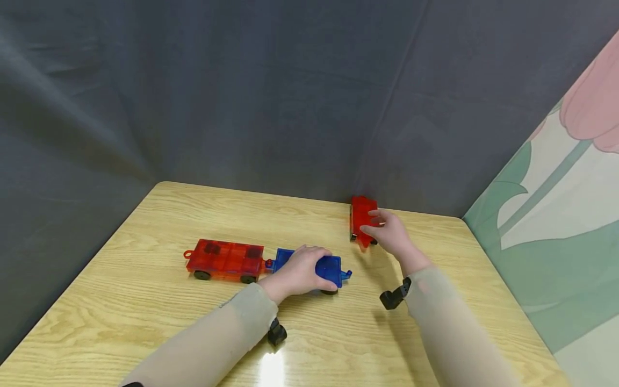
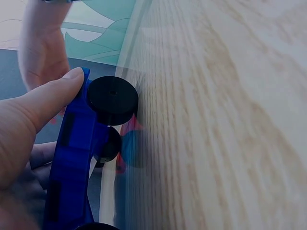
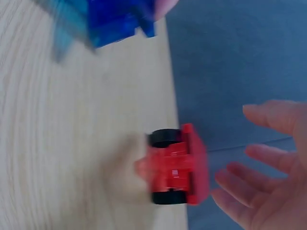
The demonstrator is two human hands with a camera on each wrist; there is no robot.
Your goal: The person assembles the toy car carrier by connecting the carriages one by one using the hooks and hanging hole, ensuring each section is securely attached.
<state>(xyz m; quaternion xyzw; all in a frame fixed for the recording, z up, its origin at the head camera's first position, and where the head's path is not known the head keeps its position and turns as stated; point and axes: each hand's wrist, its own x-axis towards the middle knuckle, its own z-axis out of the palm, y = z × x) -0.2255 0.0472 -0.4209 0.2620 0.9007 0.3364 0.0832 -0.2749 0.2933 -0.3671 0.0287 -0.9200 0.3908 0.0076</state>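
Blue cart (image 1: 331,269): left hand (image 1: 301,272) grips it. Right hand (image 1: 390,234), spread, empty, beside red cart (image 1: 361,214), one o'clock; likely reaching, pinch needed next.

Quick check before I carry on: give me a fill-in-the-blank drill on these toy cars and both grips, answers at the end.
1. The left grip holds the middle car, which is coloured ____.
2. The far car, nearest the right grip, is coloured ____.
3. The leftmost car has wheels coloured ____.
4. Altogether, the number of cars in the head view is ____.

Missing words: blue; red; black; three.
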